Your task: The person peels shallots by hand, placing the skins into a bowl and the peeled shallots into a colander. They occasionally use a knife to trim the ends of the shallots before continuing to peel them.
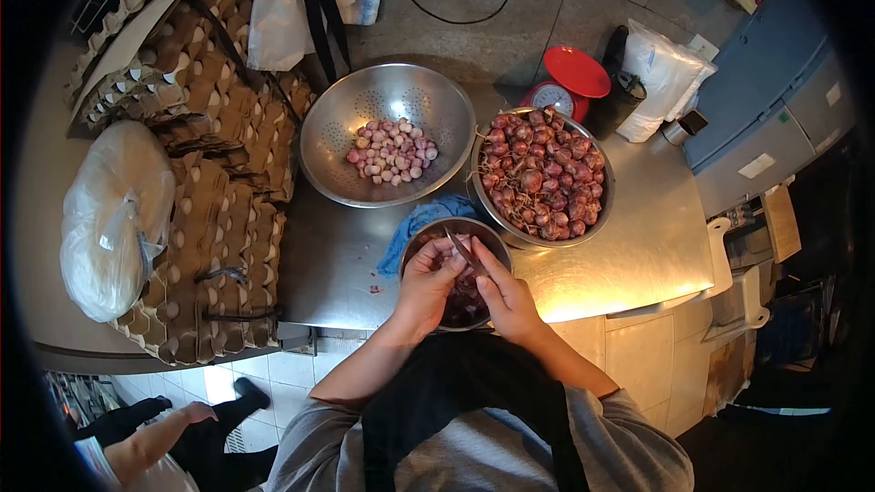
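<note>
Steel tabletop (pixel 337 269), both hands together over the smallest bowl of three.
Tall stack of egg trays (pixel 228 333) at the left of the frame; wide perforated colander (pixel 330 148) at upper centre, peeled pale-pink onions (pixel 392 153) gathered inside; close by on its right, deep metal bowl (pixel 510 235) heaped with unpeeled red onions (pixel 542 173); just below both, near the middle, smaller metal bowl (pixel 428 235) with purplish pieces inside, hard to make out; blue cloth (pixel 401 235) crumpled beside its upper-left rim; right hand (pixel 508 299) clasped round a knife (pixel 467 254), blade angled toward upper left; left hand (pixel 427 282) pinching a small pale piece (pixel 464 241), partly hidden by fingers and blade.
</note>
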`<action>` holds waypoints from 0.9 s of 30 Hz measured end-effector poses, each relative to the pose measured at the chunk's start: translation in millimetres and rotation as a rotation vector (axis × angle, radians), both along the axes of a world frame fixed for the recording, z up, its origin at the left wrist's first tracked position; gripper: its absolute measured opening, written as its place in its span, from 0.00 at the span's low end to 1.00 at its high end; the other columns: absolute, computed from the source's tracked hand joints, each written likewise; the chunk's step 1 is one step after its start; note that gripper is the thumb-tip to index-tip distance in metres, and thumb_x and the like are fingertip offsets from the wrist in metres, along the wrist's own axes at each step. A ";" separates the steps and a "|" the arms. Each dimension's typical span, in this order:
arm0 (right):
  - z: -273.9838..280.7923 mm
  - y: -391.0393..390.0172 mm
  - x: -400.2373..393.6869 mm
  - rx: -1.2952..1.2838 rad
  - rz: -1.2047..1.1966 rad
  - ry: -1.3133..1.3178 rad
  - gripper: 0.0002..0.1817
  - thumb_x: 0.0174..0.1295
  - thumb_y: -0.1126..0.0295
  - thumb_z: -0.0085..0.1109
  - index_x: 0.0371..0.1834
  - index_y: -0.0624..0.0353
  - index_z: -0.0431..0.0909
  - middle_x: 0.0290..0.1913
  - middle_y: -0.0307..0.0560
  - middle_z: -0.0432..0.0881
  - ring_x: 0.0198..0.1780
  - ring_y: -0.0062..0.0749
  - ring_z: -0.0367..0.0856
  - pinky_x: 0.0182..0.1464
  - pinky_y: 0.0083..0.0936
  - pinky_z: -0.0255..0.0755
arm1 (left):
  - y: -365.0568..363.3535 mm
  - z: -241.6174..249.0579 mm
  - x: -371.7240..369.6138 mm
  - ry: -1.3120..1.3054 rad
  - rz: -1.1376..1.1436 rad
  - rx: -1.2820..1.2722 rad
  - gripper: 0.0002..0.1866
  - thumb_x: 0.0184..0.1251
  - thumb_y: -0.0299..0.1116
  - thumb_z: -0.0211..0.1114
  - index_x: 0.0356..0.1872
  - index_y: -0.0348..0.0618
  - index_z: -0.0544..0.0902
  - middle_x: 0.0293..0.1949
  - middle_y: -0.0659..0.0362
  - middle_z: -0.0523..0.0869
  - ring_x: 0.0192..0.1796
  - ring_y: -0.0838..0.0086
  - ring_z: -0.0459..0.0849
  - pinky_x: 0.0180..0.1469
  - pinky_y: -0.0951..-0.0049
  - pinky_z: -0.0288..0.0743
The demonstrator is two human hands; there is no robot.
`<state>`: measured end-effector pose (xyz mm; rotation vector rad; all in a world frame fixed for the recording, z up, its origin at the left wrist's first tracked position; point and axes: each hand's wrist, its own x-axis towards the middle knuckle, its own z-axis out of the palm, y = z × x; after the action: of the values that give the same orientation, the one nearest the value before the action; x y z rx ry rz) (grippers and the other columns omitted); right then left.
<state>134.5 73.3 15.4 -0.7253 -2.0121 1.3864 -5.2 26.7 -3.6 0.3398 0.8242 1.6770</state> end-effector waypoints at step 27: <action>-14.5 21.5 21.1 -0.153 -0.014 -0.010 0.23 0.66 0.66 0.42 0.65 0.54 0.59 0.59 0.52 0.70 0.55 0.38 0.75 0.52 0.25 0.67 | 1.8 7.3 17.0 -0.108 -0.059 -0.052 0.07 0.62 0.27 0.60 0.41 0.41 0.76 0.42 0.60 0.81 0.44 0.76 0.79 0.50 0.73 0.72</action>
<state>155.6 94.8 0.9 -0.8129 -1.9200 1.5435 11.8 28.5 3.8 0.2335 0.7684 1.6019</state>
